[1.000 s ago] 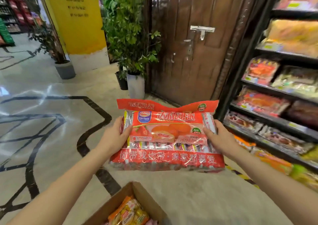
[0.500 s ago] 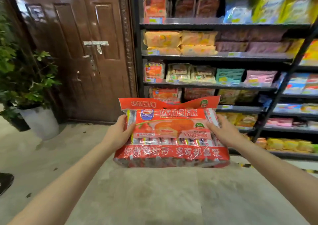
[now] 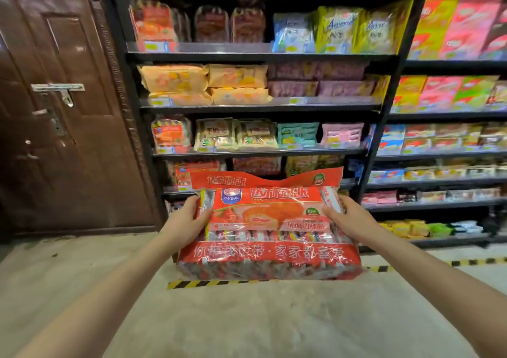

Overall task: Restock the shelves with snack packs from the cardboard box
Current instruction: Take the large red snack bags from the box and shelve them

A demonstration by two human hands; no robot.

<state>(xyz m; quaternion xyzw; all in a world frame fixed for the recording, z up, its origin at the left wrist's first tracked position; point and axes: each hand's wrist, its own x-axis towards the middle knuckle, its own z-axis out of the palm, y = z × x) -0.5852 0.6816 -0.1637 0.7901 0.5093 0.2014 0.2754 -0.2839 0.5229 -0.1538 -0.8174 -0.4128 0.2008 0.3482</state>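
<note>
A large red snack pack [image 3: 267, 223] with white lettering and a cake picture is held flat in front of me at mid-frame. My left hand [image 3: 186, 218] grips its left edge and my right hand [image 3: 348, 218] grips its right edge, thumbs on top. Straight ahead stands a black shelf unit [image 3: 258, 105] stocked with bagged snacks on several levels. A matching red pack [image 3: 192, 171] lies on the fourth shelf, just behind the top of the held pack. The cardboard box is out of view.
A brown door [image 3: 60, 105] with a metal latch stands left of the shelves. A second shelf unit [image 3: 450, 116] continues to the right. Yellow-black tape [image 3: 214, 283] marks the floor in front of the shelves.
My view has swung right and moved closer, from the plants and door to the shelves head-on. The box has dropped out of view. Both hands keep the same hold on the pack.
</note>
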